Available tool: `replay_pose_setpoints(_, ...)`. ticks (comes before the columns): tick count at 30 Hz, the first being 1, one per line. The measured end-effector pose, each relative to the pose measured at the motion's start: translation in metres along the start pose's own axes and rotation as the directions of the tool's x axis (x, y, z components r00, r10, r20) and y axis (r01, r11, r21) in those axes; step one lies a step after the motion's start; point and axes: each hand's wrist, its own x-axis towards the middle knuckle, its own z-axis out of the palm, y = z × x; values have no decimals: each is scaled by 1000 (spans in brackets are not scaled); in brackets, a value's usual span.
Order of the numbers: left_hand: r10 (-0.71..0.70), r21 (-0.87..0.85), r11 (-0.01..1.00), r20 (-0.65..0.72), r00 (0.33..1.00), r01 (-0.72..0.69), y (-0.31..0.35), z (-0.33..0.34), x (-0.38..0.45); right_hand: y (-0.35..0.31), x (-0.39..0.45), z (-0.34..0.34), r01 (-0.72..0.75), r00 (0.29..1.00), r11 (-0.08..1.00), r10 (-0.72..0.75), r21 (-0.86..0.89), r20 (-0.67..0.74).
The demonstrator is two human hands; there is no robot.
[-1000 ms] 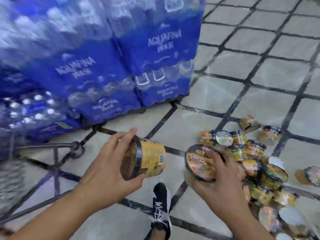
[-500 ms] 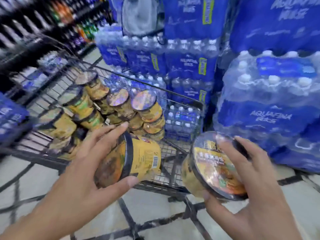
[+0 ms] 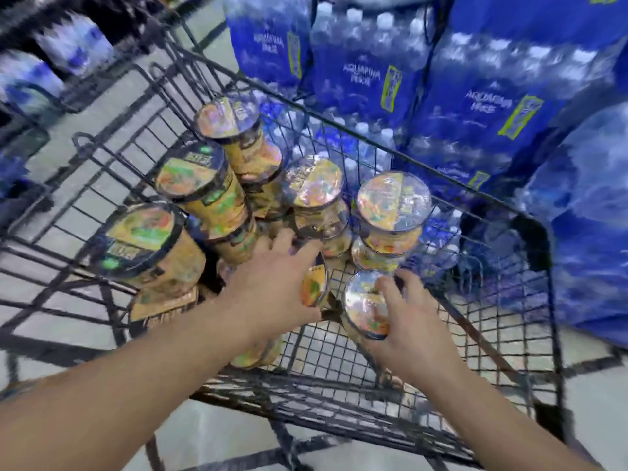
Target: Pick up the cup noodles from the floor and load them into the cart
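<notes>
We log two cups inside the cart (image 3: 530, 232). Left cup (image 3: 314, 286) lies tilted on its side, lid facing right; left hand (image 3: 268, 283) has its grip curled round it. Right cup (image 3: 365, 305) stands near-upright on the wire floor; right hand (image 3: 404, 321) has its grip curled over the lid rim. Just beyond them stand stacked cups (image 3: 394, 202). Water packs (image 3: 482, 107) stand behind the cart. Frame blurred; label print unreadable.
</notes>
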Motion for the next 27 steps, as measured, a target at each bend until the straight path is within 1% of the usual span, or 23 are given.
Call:
replay_pose_setpoints(3, -8, 136, 991, 140, 990, -11, -4, 35, 41, 7, 25, 20, -40, 998, 995, 44, -91, 47)
replay_pose_setpoints(5, -5, 197, 980, 190, 982, -33, -5, 51, 61, 8, 36, 29, -50, 995, 992, 59, -120, 75)
replay_pose_setpoints(8, -13, 314, 948, 170, 985, -42, -3, 65, 80, 8, 47, 40, -60, 994, 988, 72, -142, 77)
replay_pose_setpoints(14, 38, 456, 886, 102, 994, -81, 1, 86, 91, 13, 53, 53, -85, 987, 984, 104, -156, 121)
replay_pose_setpoints(17, 66, 491, 864, 120, 991, -117, 4, 93, 89, 13, 52, 54, -101, 984, 985, 119, -138, 132)
replay_pose_setpoints(22, 85, 511, 837, 234, 969, -197, 3, 108, 91, 16, 51, 56, -88, 984, 986, 108, -142, 140)
replay_pose_setpoints(25, 104, 497, 836, 273, 956, -233, 1, 116, 93, 17, 50, 62, -93, 974, 988, 116, -122, 193)
replay_pose_setpoints(27, 83, 468, 854, 308, 948, -226, 1, 117, 92, 19, 51, 64, -101, 966, 989, 124, -111, 226)
